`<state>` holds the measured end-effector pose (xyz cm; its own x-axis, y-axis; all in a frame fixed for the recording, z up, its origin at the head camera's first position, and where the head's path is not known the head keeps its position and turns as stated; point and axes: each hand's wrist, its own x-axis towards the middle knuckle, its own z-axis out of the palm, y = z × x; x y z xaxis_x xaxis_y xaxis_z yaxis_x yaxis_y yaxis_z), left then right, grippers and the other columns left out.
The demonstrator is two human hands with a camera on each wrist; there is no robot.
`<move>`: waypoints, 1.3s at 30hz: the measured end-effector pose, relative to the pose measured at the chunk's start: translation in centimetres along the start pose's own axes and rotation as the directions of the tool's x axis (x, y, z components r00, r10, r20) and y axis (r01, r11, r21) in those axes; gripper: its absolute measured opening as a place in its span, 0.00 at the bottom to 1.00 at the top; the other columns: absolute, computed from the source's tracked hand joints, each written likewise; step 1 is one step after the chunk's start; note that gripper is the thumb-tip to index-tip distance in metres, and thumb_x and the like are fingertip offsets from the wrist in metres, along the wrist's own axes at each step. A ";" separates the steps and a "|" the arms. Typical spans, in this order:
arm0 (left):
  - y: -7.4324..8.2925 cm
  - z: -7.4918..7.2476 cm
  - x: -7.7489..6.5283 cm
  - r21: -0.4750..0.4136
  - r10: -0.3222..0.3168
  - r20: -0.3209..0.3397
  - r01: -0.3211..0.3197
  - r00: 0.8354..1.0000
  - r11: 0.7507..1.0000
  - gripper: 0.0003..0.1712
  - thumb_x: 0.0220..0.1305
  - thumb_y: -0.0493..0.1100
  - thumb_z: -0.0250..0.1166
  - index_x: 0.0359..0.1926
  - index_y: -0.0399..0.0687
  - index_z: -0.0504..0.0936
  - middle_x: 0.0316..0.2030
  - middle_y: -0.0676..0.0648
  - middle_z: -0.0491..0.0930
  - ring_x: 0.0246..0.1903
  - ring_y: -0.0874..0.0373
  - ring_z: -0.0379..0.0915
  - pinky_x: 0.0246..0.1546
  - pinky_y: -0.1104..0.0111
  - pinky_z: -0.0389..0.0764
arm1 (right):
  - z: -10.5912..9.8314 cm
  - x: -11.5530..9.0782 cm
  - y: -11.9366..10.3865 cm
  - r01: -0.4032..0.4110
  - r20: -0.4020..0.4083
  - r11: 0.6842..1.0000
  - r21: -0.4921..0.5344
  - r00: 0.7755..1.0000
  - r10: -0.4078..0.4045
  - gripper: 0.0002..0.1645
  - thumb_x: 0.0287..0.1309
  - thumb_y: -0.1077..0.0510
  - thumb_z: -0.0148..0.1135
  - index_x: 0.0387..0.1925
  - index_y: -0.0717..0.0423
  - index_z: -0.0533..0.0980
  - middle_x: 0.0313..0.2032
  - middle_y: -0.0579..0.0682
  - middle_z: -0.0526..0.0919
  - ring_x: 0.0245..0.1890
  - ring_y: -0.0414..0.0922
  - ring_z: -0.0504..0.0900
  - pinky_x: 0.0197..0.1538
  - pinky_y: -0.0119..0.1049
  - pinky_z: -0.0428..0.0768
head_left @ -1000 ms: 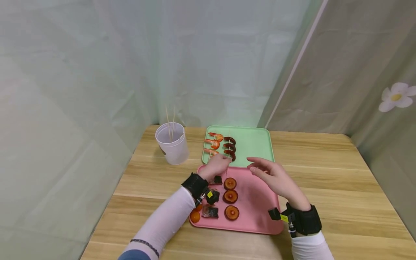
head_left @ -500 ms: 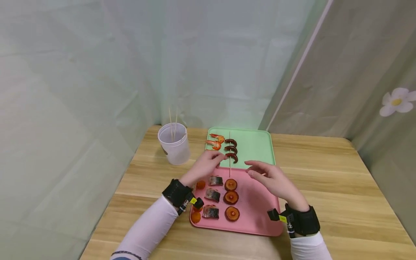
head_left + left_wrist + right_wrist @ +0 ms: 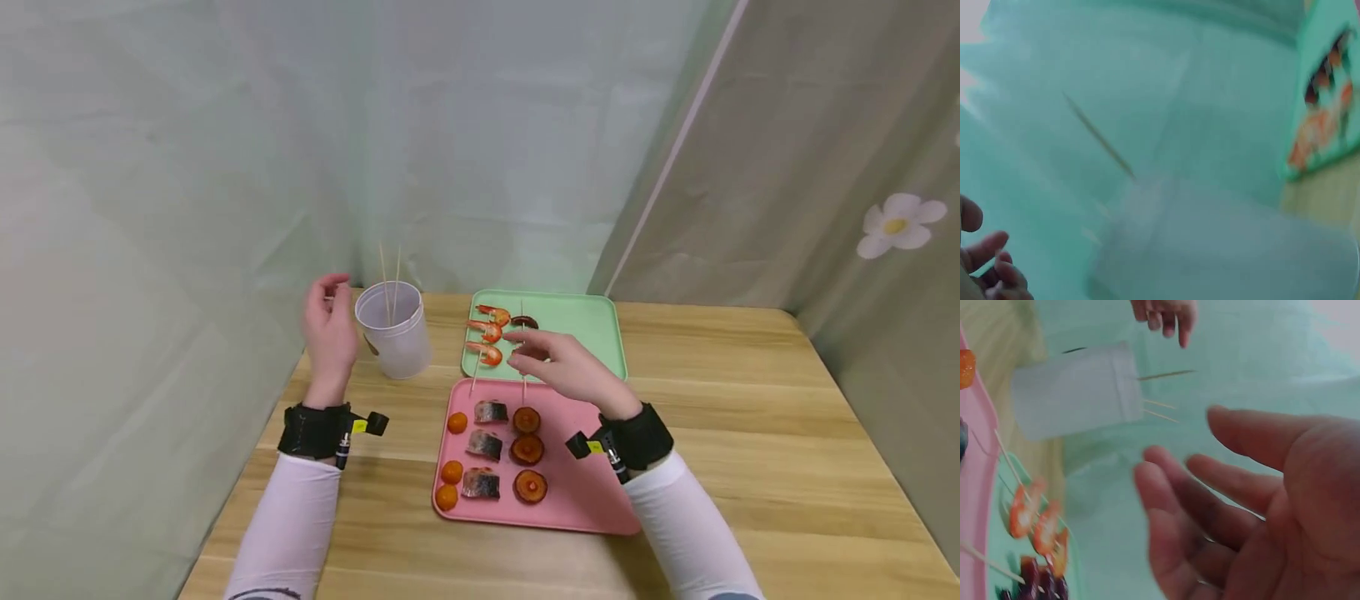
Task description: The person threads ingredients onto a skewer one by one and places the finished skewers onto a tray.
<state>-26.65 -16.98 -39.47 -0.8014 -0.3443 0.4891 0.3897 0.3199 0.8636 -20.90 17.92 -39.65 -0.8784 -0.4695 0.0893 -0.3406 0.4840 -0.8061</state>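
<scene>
My left hand (image 3: pixel 331 337) is raised just left of a white plastic bucket (image 3: pixel 405 343), its fingers loosely bent with nothing between them. Thin wooden skewers (image 3: pixel 393 292) stick up out of the bucket. My right hand (image 3: pixel 573 372), relaxed and holding nothing, hovers where the pink tray meets the green tray (image 3: pixel 581 329). It covers part of a skewer of dark curled tentacle pieces (image 3: pixel 524 322) in the head view. Left of that lies a shrimp skewer (image 3: pixel 489 332), its bare end reaching over the pink tray's edge. The right wrist view shows my fingers (image 3: pixel 1229 481) spread apart.
On the pink tray (image 3: pixel 581 475) lie three mushroom caps (image 3: pixel 527 450), three fish pieces with dark skin (image 3: pixel 484 445) and three small orange balls (image 3: pixel 452 472). Both trays stand on a wooden table (image 3: pixel 720 417). Pale curtains (image 3: pixel 480 167) hang behind and beside it.
My left hand has let go of the tentacle skewer, left on the green tray, and moved left to beside the bucket. My right hand has shifted left over that skewer.
</scene>
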 end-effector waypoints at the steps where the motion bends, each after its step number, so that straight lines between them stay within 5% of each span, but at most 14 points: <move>1: -0.9 -0.1 0.5 0.036 -0.023 -0.006 0.023 1.000 0.999 0.20 0.83 0.43 0.54 0.62 0.34 0.80 0.44 0.52 0.70 0.36 0.59 0.64 0.41 0.68 0.64 | 0.3 0.9 -0.2 0.000 -0.004 1.000 0.007 1.000 0.000 0.30 0.78 0.47 0.63 0.75 0.48 0.74 0.55 0.50 0.87 0.52 0.44 0.85 0.55 0.46 0.82; 7: -5.6 0.0 2.6 0.144 -0.192 0.122 0.174 0.974 0.974 0.32 0.86 0.53 0.46 0.75 0.35 0.71 0.66 0.34 0.67 0.63 0.43 0.65 0.67 0.54 0.66 | 3.4 6.6 -1.5 0.034 -0.039 0.999 0.018 0.999 -0.033 0.37 0.78 0.46 0.64 0.80 0.50 0.66 0.51 0.49 0.87 0.42 0.41 0.87 0.47 0.40 0.84; 14: -8.0 0.3 2.3 0.121 -0.278 0.302 0.252 0.912 0.960 0.35 0.87 0.56 0.41 0.79 0.36 0.66 0.78 0.35 0.64 0.78 0.42 0.55 0.79 0.50 0.54 | 6.5 10.9 -3.4 0.096 -0.080 0.994 -0.053 0.992 -0.100 0.37 0.78 0.45 0.63 0.80 0.52 0.66 0.45 0.49 0.84 0.44 0.43 0.83 0.46 0.37 0.80; 23: -8.5 -0.2 1.4 0.052 -0.246 0.295 0.241 0.923 0.969 0.35 0.88 0.58 0.39 0.79 0.38 0.67 0.75 0.36 0.68 0.75 0.42 0.61 0.77 0.49 0.58 | 8.8 12.5 -5.9 0.206 -0.094 0.957 -0.206 0.969 -0.229 0.28 0.82 0.48 0.58 0.75 0.52 0.74 0.44 0.47 0.83 0.39 0.42 0.78 0.44 0.33 0.76; 39: -8.4 -0.1 1.3 0.029 -0.263 0.297 0.266 0.918 0.963 0.35 0.88 0.58 0.39 0.79 0.40 0.68 0.74 0.38 0.69 0.75 0.45 0.61 0.77 0.50 0.59 | 9.7 13.3 -6.1 0.198 -0.070 0.958 -0.209 0.974 -0.217 0.20 0.85 0.50 0.52 0.65 0.49 0.83 0.59 0.47 0.86 0.60 0.41 0.82 0.63 0.32 0.76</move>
<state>-30.91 -20.17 -46.05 -0.9728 -0.1382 0.1859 0.1488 0.2420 0.9588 -27.19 1.56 -39.18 -0.8049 -0.5105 0.3026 -0.5704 0.5247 -0.6320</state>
